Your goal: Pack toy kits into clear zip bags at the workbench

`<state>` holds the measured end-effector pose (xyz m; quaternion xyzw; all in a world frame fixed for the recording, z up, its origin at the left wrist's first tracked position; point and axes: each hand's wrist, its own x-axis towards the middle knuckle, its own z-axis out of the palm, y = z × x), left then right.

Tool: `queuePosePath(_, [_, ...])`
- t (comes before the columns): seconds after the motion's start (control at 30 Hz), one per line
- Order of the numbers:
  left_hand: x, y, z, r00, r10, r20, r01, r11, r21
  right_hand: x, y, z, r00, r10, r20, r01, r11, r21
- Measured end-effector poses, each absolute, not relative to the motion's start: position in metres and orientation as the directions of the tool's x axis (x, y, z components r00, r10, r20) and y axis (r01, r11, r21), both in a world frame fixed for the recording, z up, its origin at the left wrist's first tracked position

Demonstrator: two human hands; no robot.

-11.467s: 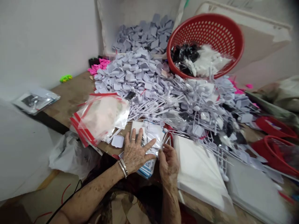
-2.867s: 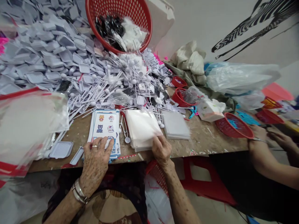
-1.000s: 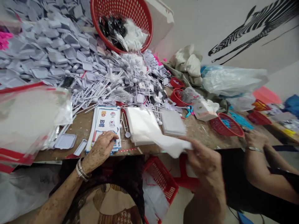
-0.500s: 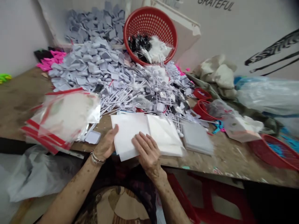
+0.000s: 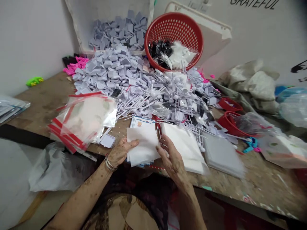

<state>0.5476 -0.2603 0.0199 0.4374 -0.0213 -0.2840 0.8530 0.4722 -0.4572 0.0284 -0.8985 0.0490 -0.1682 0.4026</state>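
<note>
White paper sheets [image 5: 143,147] are in your two hands, lifted a little above the printed card sheets [image 5: 142,122], which lie just behind them. The sheets look almost square, so I cannot tell a clear long axis. Your left hand [image 5: 122,152] curls on their left edge and seems to pinch them between thumb and fingers. Your right hand [image 5: 171,158] is spread, with fingertips near their right edge; I cannot tell if it grips. A white stack [image 5: 183,148] lies just right of the sheets, so your right hand is nearer to it. Farther right of the sheets is a grey stack [image 5: 223,159], and behind them is a heap of white plastic sticks [image 5: 155,102].
</note>
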Motion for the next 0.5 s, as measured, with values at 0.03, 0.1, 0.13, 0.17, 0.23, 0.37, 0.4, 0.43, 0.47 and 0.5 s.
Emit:
queuePosePath(0.03, [0.548, -0.261, 0.021, 0.833, -0.508, -0.218, 0.472, 0.448, 0.759, 0.479, -0.454, 0.025, 0.931, -0.244, 0.270, 0.033, -0.682, -0.731])
queuePosePath(0.1, [0.549, -0.262, 0.022, 0.830, -0.504, -0.239, 0.485, 0.440, 0.756, 0.491, -0.450, 0.022, 0.903, -0.293, 0.315, 0.026, -0.693, -0.720])
queuePosePath(0.13, [0.550, -0.262, 0.021, 0.832, -0.499, -0.244, 0.487, 0.445, 0.752, 0.495, -0.448, 0.022, 0.885, -0.325, 0.334, 0.023, -0.685, -0.728])
queuePosePath(0.17, [0.551, -0.263, 0.020, 0.839, -0.490, -0.239, 0.481, 0.459, 0.747, 0.498, -0.448, 0.023, 0.867, -0.357, 0.347, 0.023, -0.668, -0.744])
queuePosePath(0.23, [0.552, -0.264, 0.017, 0.859, -0.462, -0.219, 0.456, 0.498, 0.737, 0.501, -0.447, 0.025, 0.841, -0.413, 0.350, 0.010, -0.635, -0.773])
queuePosePath(0.37, [0.555, -0.265, 0.012, 0.872, -0.442, -0.212, 0.443, 0.525, 0.727, 0.503, -0.445, 0.028, 0.811, -0.487, 0.324, -0.053, -0.613, -0.788])
queuePosePath(0.4, [0.555, -0.265, 0.012, 0.870, -0.446, -0.209, 0.444, 0.527, 0.725, 0.503, -0.445, 0.028, 0.805, -0.505, 0.313, -0.076, -0.610, -0.789])
queuePosePath(0.43, [0.555, -0.265, 0.012, 0.870, -0.448, -0.206, 0.445, 0.530, 0.722, 0.503, -0.444, 0.028, 0.798, -0.521, 0.302, -0.096, -0.605, -0.790])
queuePosePath(0.47, [0.555, -0.265, 0.012, 0.869, -0.450, -0.204, 0.446, 0.535, 0.718, 0.503, -0.444, 0.028, 0.794, -0.533, 0.292, -0.113, -0.602, -0.791])
queuePosePath(0.5, [0.555, -0.265, 0.013, 0.867, -0.454, -0.205, 0.450, 0.540, 0.712, 0.503, -0.444, 0.028, 0.792, -0.541, 0.284, -0.126, -0.599, -0.790])
